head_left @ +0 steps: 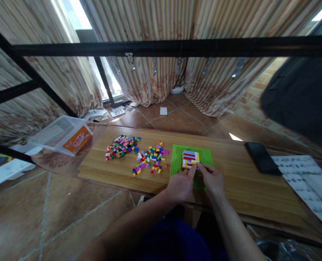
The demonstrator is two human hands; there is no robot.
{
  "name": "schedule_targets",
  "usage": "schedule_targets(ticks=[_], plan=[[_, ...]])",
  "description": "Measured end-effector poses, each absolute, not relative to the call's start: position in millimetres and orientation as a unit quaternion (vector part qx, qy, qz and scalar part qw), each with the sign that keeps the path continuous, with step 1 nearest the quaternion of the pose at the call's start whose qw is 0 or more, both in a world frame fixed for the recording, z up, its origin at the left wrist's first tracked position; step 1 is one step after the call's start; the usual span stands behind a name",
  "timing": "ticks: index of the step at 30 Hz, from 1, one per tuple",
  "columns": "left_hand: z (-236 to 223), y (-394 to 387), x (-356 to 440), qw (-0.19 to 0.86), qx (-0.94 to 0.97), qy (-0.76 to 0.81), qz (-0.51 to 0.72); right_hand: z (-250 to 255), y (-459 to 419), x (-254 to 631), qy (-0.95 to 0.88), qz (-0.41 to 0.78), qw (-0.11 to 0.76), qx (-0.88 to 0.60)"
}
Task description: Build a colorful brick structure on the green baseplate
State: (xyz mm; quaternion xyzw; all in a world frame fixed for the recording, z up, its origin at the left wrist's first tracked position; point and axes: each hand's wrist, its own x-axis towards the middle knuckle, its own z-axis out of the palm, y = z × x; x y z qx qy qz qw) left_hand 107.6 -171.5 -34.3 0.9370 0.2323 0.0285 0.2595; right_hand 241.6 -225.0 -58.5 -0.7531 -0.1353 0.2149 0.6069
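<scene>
On a green studded baseplate (177, 154) sits a low build of small toy building bricks (190, 156), in rows of light blue, red, white and yellow. My left hand (180, 186) reaches over the plate's front part, its index finger against the build's near right corner and its other fingers curled in. From the right, my right hand (211, 178) meets it there, thumb and index finger pinched together. Whatever lies between the fingertips is too small to make out. The hands cover the front of the plate.
Left of the plate lie scattered loose bricks (151, 156) and a denser brick pile (120, 146). A clear plastic tub (60, 134) stands at the wooden board's (231, 188) left end. Rightward are a black phone (261, 157) and printed sheets (305, 174). A black bar (161, 49) crosses ahead.
</scene>
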Motion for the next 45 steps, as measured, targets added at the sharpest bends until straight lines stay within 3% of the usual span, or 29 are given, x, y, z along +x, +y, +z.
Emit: schedule_targets(ticks=[27,33,37,45], plan=[[-40.9,-166.4,111.5,0.188,0.954,0.235,0.004,-59.3,-223.0,248.4,-0.169,0.242,0.6,-0.744],[-33.0,-163.6,101.2,0.234,0.932,0.27,0.061,-59.5,-228.6,249.1,-0.159,0.263,0.608,-0.733],[-24.2,-150.5,84.1,0.254,0.903,0.33,0.104,-63.9,-237.0,252.7,-0.117,0.278,0.66,-0.688],[-29.5,-92.5,49.4,0.236,0.838,0.459,0.178,-83.3,-246.8,255.9,-0.133,0.248,0.678,-0.679]])
